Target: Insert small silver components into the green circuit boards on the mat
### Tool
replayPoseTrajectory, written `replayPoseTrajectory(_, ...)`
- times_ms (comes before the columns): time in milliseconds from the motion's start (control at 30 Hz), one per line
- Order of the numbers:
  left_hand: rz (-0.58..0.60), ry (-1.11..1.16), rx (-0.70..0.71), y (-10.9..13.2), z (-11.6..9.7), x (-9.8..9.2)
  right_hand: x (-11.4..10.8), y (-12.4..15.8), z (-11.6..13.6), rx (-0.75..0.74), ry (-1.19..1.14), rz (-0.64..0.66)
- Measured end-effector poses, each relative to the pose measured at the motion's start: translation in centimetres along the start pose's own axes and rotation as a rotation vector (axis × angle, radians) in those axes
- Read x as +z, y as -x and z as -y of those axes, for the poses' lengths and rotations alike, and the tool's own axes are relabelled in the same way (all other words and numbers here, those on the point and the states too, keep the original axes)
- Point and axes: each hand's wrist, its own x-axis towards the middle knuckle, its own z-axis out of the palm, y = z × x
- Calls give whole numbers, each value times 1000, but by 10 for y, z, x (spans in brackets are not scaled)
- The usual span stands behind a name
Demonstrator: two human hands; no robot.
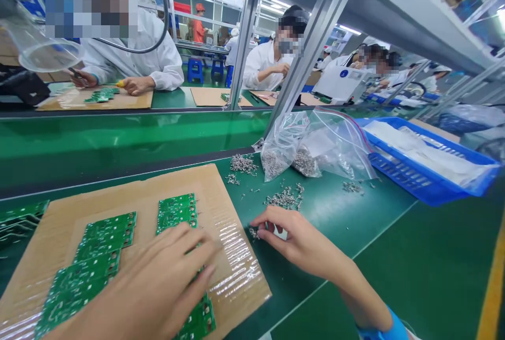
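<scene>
The flat green circuit boards point(105, 232) lie in two columns on a flat brown cardboard sheet point(232, 261), which probably guards them from the dark green table point(343, 206). In the left column they overlap, and their long axis seems to run from 2 to 8 o'clock, with the edge bearing a row of small parts toward 3 o'clock. In the right column I cannot tell it, because the left hand point(169, 271) is over them. This hand is blurred, fingers half bent; whether it grasps a board, I cannot tell. The right hand point(298, 230) brings thumb and forefinger near together at a few small silver metal pieces point(253, 233); a firm pinch is not clear. At its 12 o'clock lies a larger silver heap point(286, 198), probably for easy reach; farther, at 1 o'clock, clear plastic bags point(343, 145); at 2, a blue plastic basket point(420, 182).
</scene>
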Motion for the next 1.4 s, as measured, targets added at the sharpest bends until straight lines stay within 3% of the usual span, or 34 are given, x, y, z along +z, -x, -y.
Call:
replayPoseTrajectory(67,134,87,-1,-31,-13,4,3,2,-1,8,-97,-29)
replayPoseTrajectory(167,240,235,-16,-68,-22,13,10,4,-7,43,-199,-103)
replayPoseTrajectory(367,280,381,-180,-94,-18,23,23,9,-17,23,-279,-328)
replayPoseTrajectory(500,309,677,-381,-99,-19,27,35,13,-17,1,-354,-463)
replayPoseTrajectory(600,253,859,-473,-101,-26,30,46,14,-16,90,-639,-435)
replayPoseTrajectory(700,183,858,-509,-101,-31,32,52,12,-16,200,-952,-358)
replayPoseTrajectory(767,164,824,-514,-100,-32,32,52,10,-16,245,-1028,-366)
replayPoseTrajectory(1067,123,724,-517,-87,-26,31,52,16,-16,252,-895,-439)
replayPoseTrajectory(1267,225,611,-421,-81,-29,34,56,13,-11,185,-734,-461)
replayPoseTrajectory(1400,230,588,-405,-78,-25,32,57,14,-12,164,-677,-484)
